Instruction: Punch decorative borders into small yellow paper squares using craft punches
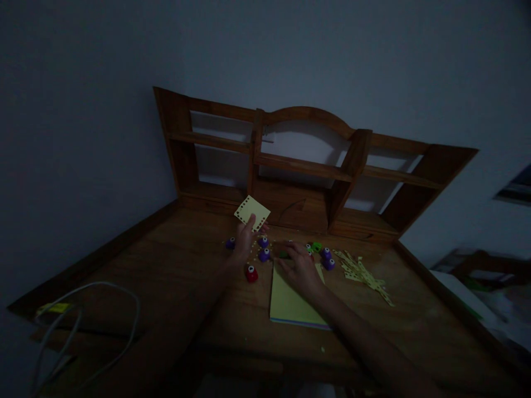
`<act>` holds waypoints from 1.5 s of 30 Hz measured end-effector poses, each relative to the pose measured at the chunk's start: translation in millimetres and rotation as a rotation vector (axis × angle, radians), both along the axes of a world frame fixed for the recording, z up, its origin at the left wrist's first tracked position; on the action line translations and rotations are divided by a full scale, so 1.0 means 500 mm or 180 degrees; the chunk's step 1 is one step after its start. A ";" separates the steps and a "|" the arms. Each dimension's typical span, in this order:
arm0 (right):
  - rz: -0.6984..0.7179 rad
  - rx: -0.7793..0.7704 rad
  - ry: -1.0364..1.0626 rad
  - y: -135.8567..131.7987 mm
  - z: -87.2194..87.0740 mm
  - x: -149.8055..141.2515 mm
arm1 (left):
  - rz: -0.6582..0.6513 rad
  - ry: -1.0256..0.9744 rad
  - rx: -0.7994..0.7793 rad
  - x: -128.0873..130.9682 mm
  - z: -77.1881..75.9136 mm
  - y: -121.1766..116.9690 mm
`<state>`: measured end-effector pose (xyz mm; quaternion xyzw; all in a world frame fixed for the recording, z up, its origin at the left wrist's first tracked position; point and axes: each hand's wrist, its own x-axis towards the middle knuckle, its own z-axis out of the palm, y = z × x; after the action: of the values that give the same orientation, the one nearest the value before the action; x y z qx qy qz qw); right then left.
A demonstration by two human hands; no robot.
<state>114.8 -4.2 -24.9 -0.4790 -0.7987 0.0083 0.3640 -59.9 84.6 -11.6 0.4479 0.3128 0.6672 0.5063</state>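
My left hand (245, 235) pinches a square of yellow paper (254, 210) with holes punched along two of its edges, raised above the desk. Over the far end of a stack of yellow paper (292, 301) is my right hand (301, 268), its fingers curled round a green craft punch (284, 255) that they mostly hide. Two purple craft punches (264, 254) stand between my hands, and a third purple punch (230, 243) is left of my left hand. A red craft punch (251, 273) sits nearer me.
More purple punches (329, 264) and a bright green one (316, 247) stand right of my right hand. Beyond them lies a heap of punched yellow strips (363, 273). Small paper bits dot the desk. A wooden shelf unit (298, 160) closes the back; a white cable (136, 309) loops at left.
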 end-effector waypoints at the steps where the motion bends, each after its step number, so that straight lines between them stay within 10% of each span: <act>1: -0.0069 0.0002 -0.0143 0.003 0.005 -0.012 | -0.0011 0.0002 0.0020 0.000 0.000 -0.001; 11: -0.0504 -0.0068 -0.0448 0.045 -0.005 -0.087 | -0.0105 0.0000 0.0054 0.005 0.003 -0.008; 15: -0.0311 -0.0346 0.0593 0.043 0.019 -0.061 | -0.0101 -0.0060 -0.0027 0.006 0.005 -0.010; 19: 0.0407 -0.1612 0.2330 0.052 0.037 0.008 | -0.0287 -0.0005 -0.0070 0.013 0.005 -0.018; 27: 0.0670 -0.2266 0.4278 0.043 -0.005 0.128 | -0.1089 0.0400 -0.0273 0.039 -0.008 -0.035; 45: 0.0326 -0.1892 0.3334 0.001 0.009 0.065 | -0.0675 0.1496 0.0179 0.059 0.016 -0.082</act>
<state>147.4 -3.7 -20.4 -0.4533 -0.4988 0.4834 0.5586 -30.4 43.8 -3.8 0.6348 0.3546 0.4964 0.4742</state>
